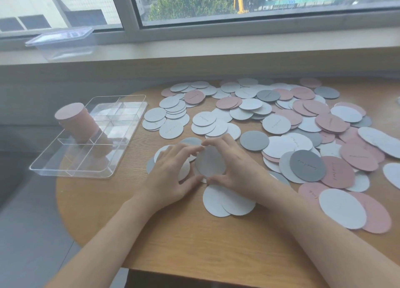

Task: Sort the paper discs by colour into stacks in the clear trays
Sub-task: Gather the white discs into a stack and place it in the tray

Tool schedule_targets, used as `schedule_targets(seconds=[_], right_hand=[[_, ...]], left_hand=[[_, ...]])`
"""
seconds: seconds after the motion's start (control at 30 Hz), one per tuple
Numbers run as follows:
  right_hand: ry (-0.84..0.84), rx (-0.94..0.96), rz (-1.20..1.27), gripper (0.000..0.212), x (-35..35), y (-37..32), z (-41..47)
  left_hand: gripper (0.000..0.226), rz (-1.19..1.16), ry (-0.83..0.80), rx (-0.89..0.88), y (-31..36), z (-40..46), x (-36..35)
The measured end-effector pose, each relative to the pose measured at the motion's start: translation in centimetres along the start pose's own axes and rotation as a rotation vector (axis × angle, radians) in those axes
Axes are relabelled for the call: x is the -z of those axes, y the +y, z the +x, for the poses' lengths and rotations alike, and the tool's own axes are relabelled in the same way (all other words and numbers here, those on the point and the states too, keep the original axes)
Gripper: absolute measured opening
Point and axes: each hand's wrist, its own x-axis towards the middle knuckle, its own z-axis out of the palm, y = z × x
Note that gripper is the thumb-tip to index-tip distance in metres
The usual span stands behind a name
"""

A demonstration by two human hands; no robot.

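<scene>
White disc [210, 164] betw. both hands' fingers [190, 150]

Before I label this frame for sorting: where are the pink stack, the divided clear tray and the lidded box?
pink stack [69, 114], head view, top disc.
divided clear tray [71, 170], head view, near rim.
lidded box [62, 41], head view, front wall.

I see pink, white and grey discs [279, 123] scattered flat; a tall pink stack [76, 123] stands in the tray [71, 168].
</scene>
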Motion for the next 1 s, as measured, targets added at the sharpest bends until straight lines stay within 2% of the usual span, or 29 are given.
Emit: schedule_targets(seconds=[0.17,0.43,0.7,0.83,1.0], right_hand=[[0.078,0.042,0.041,0.079,0.5,-0.4,-0.2],[0.219,0.099,0.054,0.074,0.6,-0.1,-0.2],[0.114,0.101,-0.139,0.057,-0.1,0.3,-0.2],[0.128,0.133,-0.251,0.056,-0.1,0.3,-0.1],[0.168,0.109,-0.252,0.052,0.3,0.5,-0.3]], left_hand=[[0.06,-0.046,0.064,0.054,0.3,0.0,0.1],[0.039,-0.133,0.156,0.054,0.8,-0.3,0.6],[0.034,-0.196,0.129,0.056,1.2,-0.3,0.8],[0.032,-0.174,0.144,0.029,1.3,-0.3,0.8],[0.028,-0.158,0.204,0.011,1.3,-0.4,0.7]])
